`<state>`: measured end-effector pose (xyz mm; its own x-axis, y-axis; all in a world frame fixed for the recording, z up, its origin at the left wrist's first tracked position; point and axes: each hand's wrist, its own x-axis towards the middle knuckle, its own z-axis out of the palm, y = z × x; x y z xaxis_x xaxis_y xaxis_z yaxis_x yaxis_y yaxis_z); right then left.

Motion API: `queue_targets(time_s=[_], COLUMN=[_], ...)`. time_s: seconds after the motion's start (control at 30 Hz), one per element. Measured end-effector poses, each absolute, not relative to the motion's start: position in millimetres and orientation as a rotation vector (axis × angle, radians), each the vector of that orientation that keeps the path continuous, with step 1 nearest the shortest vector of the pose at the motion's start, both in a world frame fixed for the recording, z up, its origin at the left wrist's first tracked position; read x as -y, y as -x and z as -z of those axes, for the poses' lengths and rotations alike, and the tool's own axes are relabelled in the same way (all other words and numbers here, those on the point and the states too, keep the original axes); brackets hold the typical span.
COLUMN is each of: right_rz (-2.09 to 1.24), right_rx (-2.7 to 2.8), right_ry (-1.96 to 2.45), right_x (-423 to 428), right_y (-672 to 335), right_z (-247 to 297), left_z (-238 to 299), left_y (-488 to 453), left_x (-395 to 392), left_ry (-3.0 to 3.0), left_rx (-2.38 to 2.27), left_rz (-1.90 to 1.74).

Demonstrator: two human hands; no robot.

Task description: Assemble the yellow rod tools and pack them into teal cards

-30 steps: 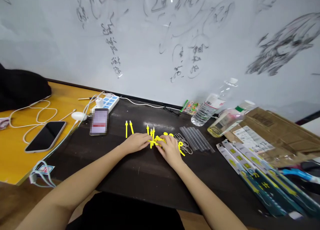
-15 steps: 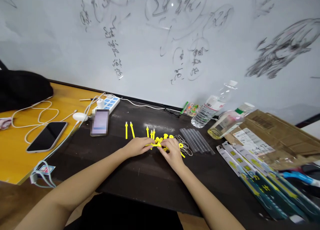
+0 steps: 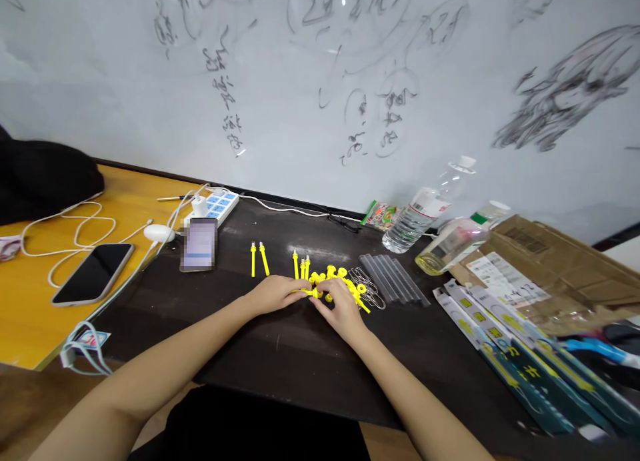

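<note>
Near: the left hand (image 3: 273, 294) pinches a slim yellow stick (image 3: 310, 292) over the dark desk (image 3: 280, 354); the right hand (image 3: 343, 307) closes its fingertips on the other end. Just beyond – knobby yellow pieces (image 3: 331, 271), looped metal wires (image 3: 367, 287), smooth clear tubes (image 3: 394, 279). Farther: a creased cardboard box (image 3: 575, 267), contents hidden; a bottle (image 3: 447, 244) holding shallow yellow liquid; a ribbed bottle (image 3: 413, 217) of colourless liquid – behind, a glossy whiteboard (image 3: 280, 114).

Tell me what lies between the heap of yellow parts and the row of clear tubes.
Silvery wire loops lie between the yellow parts and the clear tubes, as the head view shows.
</note>
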<state>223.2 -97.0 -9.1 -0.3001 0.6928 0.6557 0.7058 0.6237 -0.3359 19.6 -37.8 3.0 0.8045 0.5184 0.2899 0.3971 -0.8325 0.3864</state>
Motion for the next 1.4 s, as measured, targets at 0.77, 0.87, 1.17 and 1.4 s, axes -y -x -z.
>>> queue_targets(time_s=[0.77, 0.87, 1.17, 1.4], right_rz=[-0.032, -0.026, -0.033, -0.071], right_rx=[2.13, 2.125, 2.123, 2.117], right_ry=[1.01, 1.003, 1.015, 1.013], right_x=[100.6, 99.7, 99.8, 100.2], right_y=[-221.2, -221.3, -221.2, -221.5], right_z=[5.6, 7.3, 6.5, 6.4], left_z=[-4.3, -3.7, -3.4, -0.5], left_y=[-19.3, -18.7, -18.1, -17.9], left_x=[37.5, 36.6, 36.6, 35.5], left_ry=[-2.582, -2.579, -2.587, -2.616], left_rx=[-0.66, -0.655, -0.673, -0.648], left_rz=[-0.648, -0.654, -0.655, -0.643])
